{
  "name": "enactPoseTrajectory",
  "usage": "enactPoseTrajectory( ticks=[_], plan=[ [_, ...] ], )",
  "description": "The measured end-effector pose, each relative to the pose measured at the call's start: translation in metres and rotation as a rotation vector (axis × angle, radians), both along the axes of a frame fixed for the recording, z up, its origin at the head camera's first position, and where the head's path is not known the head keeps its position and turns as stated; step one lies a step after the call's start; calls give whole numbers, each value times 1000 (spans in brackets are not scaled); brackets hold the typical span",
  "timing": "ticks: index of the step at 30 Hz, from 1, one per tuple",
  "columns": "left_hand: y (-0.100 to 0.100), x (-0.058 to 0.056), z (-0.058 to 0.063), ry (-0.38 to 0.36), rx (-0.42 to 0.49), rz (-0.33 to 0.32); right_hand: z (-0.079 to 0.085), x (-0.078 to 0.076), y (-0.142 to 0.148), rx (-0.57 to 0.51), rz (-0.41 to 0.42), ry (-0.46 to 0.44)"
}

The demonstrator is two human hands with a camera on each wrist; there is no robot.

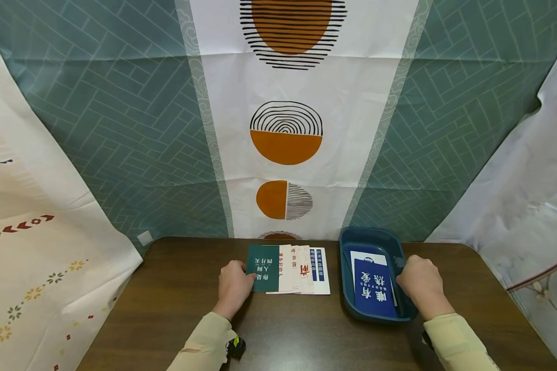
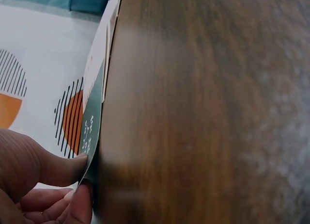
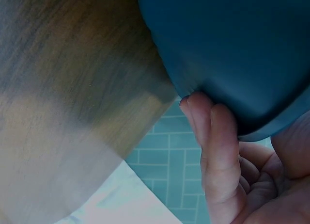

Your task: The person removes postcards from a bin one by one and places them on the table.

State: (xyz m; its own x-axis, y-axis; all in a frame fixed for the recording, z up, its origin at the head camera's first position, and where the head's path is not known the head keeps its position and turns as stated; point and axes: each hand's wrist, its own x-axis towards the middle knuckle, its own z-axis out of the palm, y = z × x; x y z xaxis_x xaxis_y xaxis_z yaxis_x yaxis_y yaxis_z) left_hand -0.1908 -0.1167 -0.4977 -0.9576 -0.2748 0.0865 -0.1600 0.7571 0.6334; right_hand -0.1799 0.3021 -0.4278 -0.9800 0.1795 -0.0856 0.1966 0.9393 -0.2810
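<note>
My left hand (image 1: 234, 286) pinches the left edge of a dark green card (image 1: 263, 264) between thumb and fingers; the left wrist view shows that edge lifted and bent. Partly under it, several white cards with red print (image 1: 289, 270) and one with blue print (image 1: 322, 272) lie fanned to the right. My right hand (image 1: 422, 285) grips the right wall of a dark blue plastic basin (image 1: 364, 234). In the right wrist view the fingers (image 3: 220, 151) press the basin's outer side. Inside the basin, a blue card (image 1: 375, 288) overlaps a white one (image 1: 366, 255).
The brown wooden table (image 1: 297, 330) carries the cards and basin. At its back edge hangs a green and white patterned cloth (image 1: 285, 154). Pale cloths with printed flowers (image 1: 32, 293) and branches (image 1: 538, 247) hang at the left and right.
</note>
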Motion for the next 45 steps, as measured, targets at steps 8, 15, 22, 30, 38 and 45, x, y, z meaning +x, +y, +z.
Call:
enactPoseTrajectory(
  ticks=[8,15,22,30,38,45],
  plan=[
    [0,4,-2,5,-12,4,-2,0,0,5,1,6],
    [14,4,14,94,-79,9,-3,0,2,8,2,2],
    [50,3,53,272,-58,-60,-3,1,3,-1,-13,-24],
    [100,10,88,391,-81,-207,-2,0,3,6,-21,-33],
    [144,19,99,426,-95,-325,-1,-1,2,5,-14,-30],
    [181,33,95,395,-75,-454,-1,-2,1,11,8,-7]
  ],
)
